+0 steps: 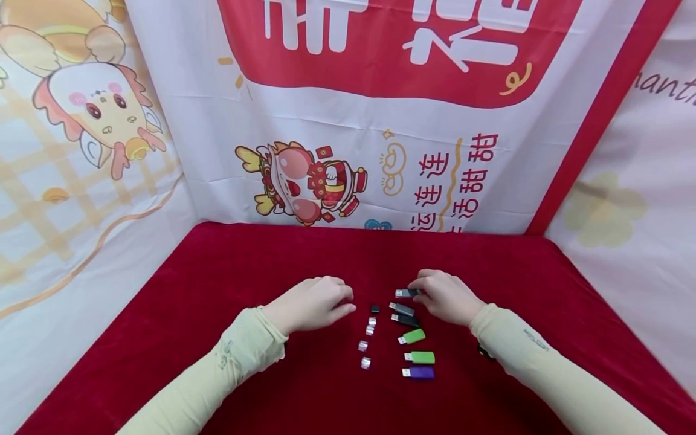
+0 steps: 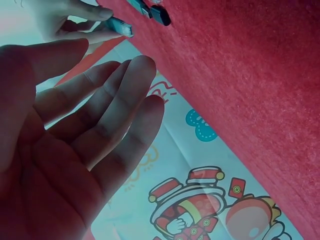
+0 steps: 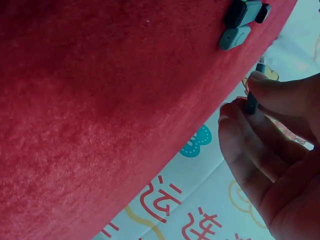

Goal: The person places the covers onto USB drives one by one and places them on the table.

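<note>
My right hand (image 1: 447, 296) pinches a grey USB stick (image 1: 405, 293) between thumb and fingers, its metal plug pointing left. In the right wrist view the same USB stick (image 3: 253, 95) shows edge-on between the fingertips. My left hand (image 1: 312, 304) holds nothing; its fingers are loosely bent, left of a small black cap (image 1: 374, 309). Below the held stick, in a column, lie another grey USB stick (image 1: 402, 309), a black USB stick (image 1: 405, 320), two green USB sticks (image 1: 414, 336) (image 1: 422, 357) and a purple USB stick (image 1: 421, 373).
Several small clear caps (image 1: 362, 345) lie in a column left of the sticks. All rest on a table with a red cloth (image 1: 304, 386). A printed white curtain (image 1: 206, 121) hangs behind the table's far edge, with more printed cloth on both sides.
</note>
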Motion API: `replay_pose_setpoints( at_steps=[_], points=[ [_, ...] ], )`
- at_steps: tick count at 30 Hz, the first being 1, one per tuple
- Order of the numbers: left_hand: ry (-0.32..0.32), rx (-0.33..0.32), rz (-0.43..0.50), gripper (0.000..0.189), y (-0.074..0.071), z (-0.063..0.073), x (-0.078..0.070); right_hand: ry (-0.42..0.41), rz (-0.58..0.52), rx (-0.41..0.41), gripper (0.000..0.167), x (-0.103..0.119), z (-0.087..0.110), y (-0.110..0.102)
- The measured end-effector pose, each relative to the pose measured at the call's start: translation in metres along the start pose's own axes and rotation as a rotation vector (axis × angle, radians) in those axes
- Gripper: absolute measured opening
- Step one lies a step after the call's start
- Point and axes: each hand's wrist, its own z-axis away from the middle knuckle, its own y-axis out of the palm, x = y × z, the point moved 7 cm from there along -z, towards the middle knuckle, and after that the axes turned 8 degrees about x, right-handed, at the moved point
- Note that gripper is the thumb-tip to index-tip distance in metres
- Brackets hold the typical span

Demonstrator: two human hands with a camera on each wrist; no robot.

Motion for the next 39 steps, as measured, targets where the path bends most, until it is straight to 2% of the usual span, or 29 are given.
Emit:
replay_pose_setpoints(
  at_steps=[8,16,21,25,28,32,35,39],
  points=[
    [-0.008,0.023,0.003,0.013,0.007,0.000,0.004,0.022,0.023,0.040,0.022,-0.002,-0.012,0.011],
    [-0.010,0.034,0.012,0.014,0.008,-0.001,0.003,0.053,0.064,0.150,0.022,-0.010,-0.020,0.025],
    [-0.023,0.040,0.017,0.014,0.009,0.000,0.004,0.051,0.083,0.171,0.019,-0.011,-0.025,0.028],
    [-0.027,0.037,0.018,0.014,0.009,0.003,0.006,0.077,0.075,0.193,0.024,-0.012,-0.025,0.028],
    [-0.035,0.026,0.015,0.014,0.009,0.004,0.008,0.106,0.057,0.164,0.027,-0.009,-0.021,0.021],
    [-0.042,-0.007,0.014,0.021,0.007,0.007,0.011,0.107,0.023,0.071,0.024,-0.001,-0.014,0.009],
    [-0.042,-0.064,0.007,0.029,0.004,0.011,0.012,0.076,0.013,0.032,0.018,0.006,-0.011,0.006],
    [-0.047,-0.148,-0.017,0.032,-0.004,0.013,0.014,0.039,0.013,0.032,0.015,0.010,-0.009,0.007]
  ],
)
